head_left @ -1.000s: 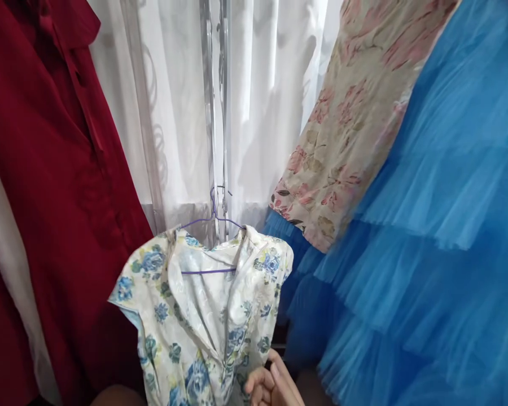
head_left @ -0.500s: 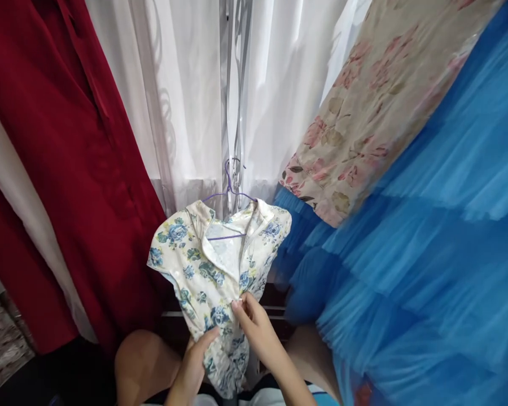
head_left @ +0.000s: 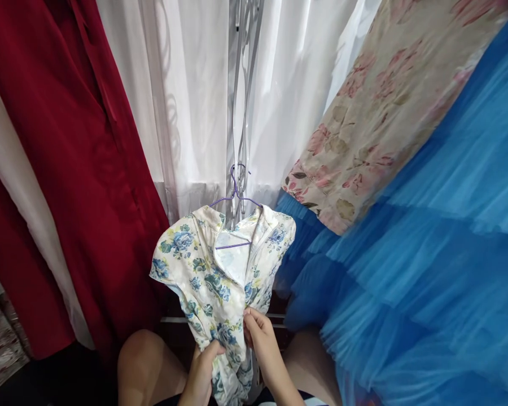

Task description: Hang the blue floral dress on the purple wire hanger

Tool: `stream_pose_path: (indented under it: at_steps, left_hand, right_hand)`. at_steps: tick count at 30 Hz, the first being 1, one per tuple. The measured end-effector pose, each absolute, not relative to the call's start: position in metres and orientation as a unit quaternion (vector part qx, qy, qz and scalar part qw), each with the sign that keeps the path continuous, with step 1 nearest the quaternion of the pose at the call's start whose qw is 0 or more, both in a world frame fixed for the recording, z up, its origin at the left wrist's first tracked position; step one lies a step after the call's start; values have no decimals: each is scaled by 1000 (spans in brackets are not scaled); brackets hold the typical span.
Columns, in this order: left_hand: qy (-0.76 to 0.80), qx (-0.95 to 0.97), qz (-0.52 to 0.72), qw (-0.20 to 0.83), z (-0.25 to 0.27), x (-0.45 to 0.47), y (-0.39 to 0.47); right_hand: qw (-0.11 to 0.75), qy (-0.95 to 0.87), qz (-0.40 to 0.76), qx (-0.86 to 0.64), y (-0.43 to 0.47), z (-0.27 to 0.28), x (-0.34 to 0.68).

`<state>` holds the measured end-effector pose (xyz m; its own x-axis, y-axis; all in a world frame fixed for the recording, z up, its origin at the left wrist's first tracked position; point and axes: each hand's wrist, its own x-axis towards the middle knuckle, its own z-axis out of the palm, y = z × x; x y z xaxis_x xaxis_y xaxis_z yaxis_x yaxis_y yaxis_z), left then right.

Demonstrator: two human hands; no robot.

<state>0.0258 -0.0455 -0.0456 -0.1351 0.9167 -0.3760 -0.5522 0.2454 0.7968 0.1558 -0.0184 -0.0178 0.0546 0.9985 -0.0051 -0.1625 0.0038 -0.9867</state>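
Note:
A white shirt (head_left: 203, 270) with blue flowers and green leaves hangs in front of me on a thin purple hanger (head_left: 236, 196). Its collar lies open at the neck, and the hanger's lower bar shows inside. My right hand (head_left: 262, 338) pinches the front edge of the shirt below the neckline, thumb and fingers together. Lower on the left side, my left hand (head_left: 203, 369) grips the shirt with the thumb on top; its other fingers are hidden behind the cloth. The bottom of the shirt hangs bunched between my knees.
A dark red garment (head_left: 97, 186) hangs at the left. White curtains (head_left: 195, 113) with grey ribbons (head_left: 241, 84) are behind the shirt. To the right hang a beige cloth with pink flowers (head_left: 364, 124) and a layered blue tulle skirt (head_left: 427, 270). My bare knee (head_left: 146, 361) shows below.
My right hand has moved slightly down along the shirt's front edge, still pinching it. My left hand keeps its grip, a little lower. The whole view has shifted slightly.

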Motion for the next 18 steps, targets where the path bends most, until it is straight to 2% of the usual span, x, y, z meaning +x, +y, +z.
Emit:
stream_pose_path:
  at_steps: [4,6,10,12,15,18]
  left_hand:
    - [486,184,579,629,-53,13,-39]
    - [503,186,605,588,-59,2,-31]
    - [532,267,726,346,-73,-9,-18]
    - [524,339,725,292,-77,3,-19]
    - [486,430,671,358,-75,38,-28]
    - [491,437,648,385,-63,62,-36]
  right_hand:
    - [610,-427,458,-485,-27,-20,157]
    - [632,-437,416,-487,-32,-21,163]
    - [623,-439,432,-483,-37,-29,168]
    - [593,-441,475,-478,-37,-34,164]
    - [564,-450,508,-471,-39,-36,152]
    - [573,-451,512,-455,-44,-33,143]
